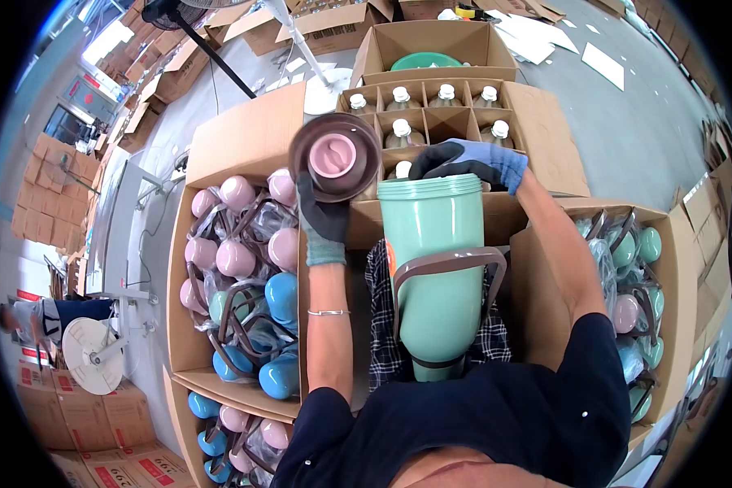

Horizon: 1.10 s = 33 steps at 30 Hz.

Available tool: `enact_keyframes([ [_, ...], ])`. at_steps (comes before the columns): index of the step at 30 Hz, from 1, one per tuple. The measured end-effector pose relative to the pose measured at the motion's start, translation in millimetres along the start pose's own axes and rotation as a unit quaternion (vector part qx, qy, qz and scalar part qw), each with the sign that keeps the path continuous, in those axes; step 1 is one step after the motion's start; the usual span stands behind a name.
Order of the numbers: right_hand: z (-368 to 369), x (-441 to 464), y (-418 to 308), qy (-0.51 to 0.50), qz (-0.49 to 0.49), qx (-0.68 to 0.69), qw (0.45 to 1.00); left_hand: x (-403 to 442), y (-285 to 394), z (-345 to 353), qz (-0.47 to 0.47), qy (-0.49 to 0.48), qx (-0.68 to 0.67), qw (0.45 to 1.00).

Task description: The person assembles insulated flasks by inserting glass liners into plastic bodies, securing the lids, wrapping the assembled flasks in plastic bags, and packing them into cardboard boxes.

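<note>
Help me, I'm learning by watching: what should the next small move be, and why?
I'd probably slide the right hand from over the green tumbler's mouth to its side. The left hand holds the brown lid apart from the threaded rim, and the right hand would likely block it.

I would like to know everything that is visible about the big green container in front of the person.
The green container is glossy, apparently plastic or coated metal, wide at the top and narrower below. Its ridged rim has no lid on it. A curved brown handle crosses the body; a dark band circles the lower part, and an orange mark shows at one side. The gloved right hand is at the rim. Checked cloth lies behind it.
</note>
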State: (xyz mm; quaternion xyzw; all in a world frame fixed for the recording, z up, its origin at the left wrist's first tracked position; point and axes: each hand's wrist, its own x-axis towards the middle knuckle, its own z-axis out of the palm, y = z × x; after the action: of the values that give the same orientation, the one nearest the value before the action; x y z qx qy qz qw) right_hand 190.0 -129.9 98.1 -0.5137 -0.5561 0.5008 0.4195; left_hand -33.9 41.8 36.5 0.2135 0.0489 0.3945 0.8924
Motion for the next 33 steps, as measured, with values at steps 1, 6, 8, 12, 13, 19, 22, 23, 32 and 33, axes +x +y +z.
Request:
enact_keyframes([
  [1, 0, 4, 0, 0.003, 0.006, -0.046, 0.999, 7, 5, 0, 0.082, 0.001, 0.145, 0.986],
  [6, 4, 10, 28, 0.226, -0.077, 0.087, 0.967, 22, 9, 29, 0.218, -0.127, 0.421, 0.871],
  [8, 13, -2, 44, 0.364, -0.185, 0.229, 0.883, 18, 11, 83, 0.251, -0.31, 0.649, 0.648],
  [12, 27, -1, 90, 0.381, -0.184, 0.14, 0.895, 24, -5, 101, 0.172, -0.411, 0.723, 0.528],
  [13, 36, -4, 91, 0.361, -0.152, 0.202, 0.898, 24, -8, 93, 0.152, -0.401, 0.718, 0.548],
  [19, 54, -21, 34, 0.399, -0.125, 0.053, 0.907, 7, -20, 34, 0.056, -0.27, 0.579, 0.767],
  [22, 59, -29, -5, 0.389, -0.141, -0.302, 0.859, 14, -50, 10, -0.158, -0.195, 0.319, 0.914],
  [23, 62, -32, -16, 0.362, -0.172, -0.305, 0.864, 13, -55, 13, -0.205, -0.204, 0.271, 0.918],
  [32, 85, -57, -83, 0.266, -0.157, -0.345, 0.886, -5, -33, 23, -0.126, -0.114, 0.123, 0.978],
  [33, 94, -42, -82, 0.322, -0.163, -0.35, 0.864, 1, -28, 28, -0.145, -0.115, 0.107, 0.977],
])
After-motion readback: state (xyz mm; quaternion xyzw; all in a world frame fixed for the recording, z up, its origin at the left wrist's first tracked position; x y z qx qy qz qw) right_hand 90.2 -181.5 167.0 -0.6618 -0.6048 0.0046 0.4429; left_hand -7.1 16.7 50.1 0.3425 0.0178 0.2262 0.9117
